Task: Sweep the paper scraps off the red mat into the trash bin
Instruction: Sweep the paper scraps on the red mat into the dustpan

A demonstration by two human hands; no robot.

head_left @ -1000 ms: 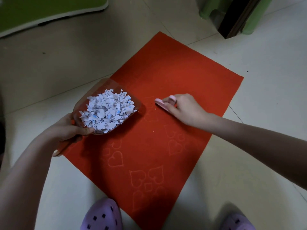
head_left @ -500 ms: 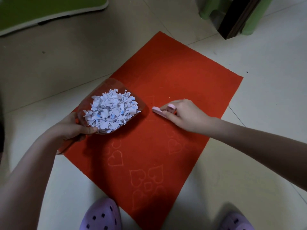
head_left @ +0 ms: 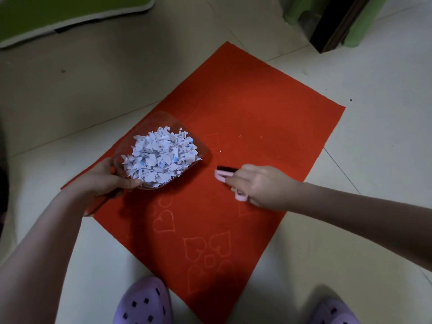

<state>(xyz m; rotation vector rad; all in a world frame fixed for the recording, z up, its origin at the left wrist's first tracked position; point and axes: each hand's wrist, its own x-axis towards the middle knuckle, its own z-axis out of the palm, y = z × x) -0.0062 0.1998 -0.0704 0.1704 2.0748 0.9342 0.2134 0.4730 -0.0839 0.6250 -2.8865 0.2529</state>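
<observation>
In the head view, a red mat (head_left: 257, 127) lies slantwise on a pale tiled floor (head_left: 93, 90), with faint heart outlines (head_left: 163, 222) pressed into its near half.

The left hand (head_left: 105, 178) grips a clear dustpan (head_left: 163, 118) at its handle end. The thumb lies curled over the near rim and the fingers are wrapped underneath. The pan sits over the mat's left edge, and whether it rests on the mat or hangs just above it cannot be told. Nearly all the paper scraps (head_left: 159, 157) are heaped inside it, a white and bluish pile that fills the pan to its open side.

A few tiny white bits (head_left: 220, 151) lie on the bare mat just right of the pan.

The right hand (head_left: 261, 188) is closed round a small pink brush (head_left: 224, 173), low over the middle of the mat. The brush's dark bristles show along its far side. Its head points toward the pan's mouth, near it but apart. A pink loop of the handle pokes out below the curled fingers.

Two purple clogs show at the bottom, the left (head_left: 142, 302) just beside the mat's near corner and the right (head_left: 332, 312) on the tiles.

A green board (head_left: 58, 10) lies on the floor at the top left. At the top right a green stool (head_left: 294, 10) stands with a dark wooden post (head_left: 339, 22) in front of it.
</observation>
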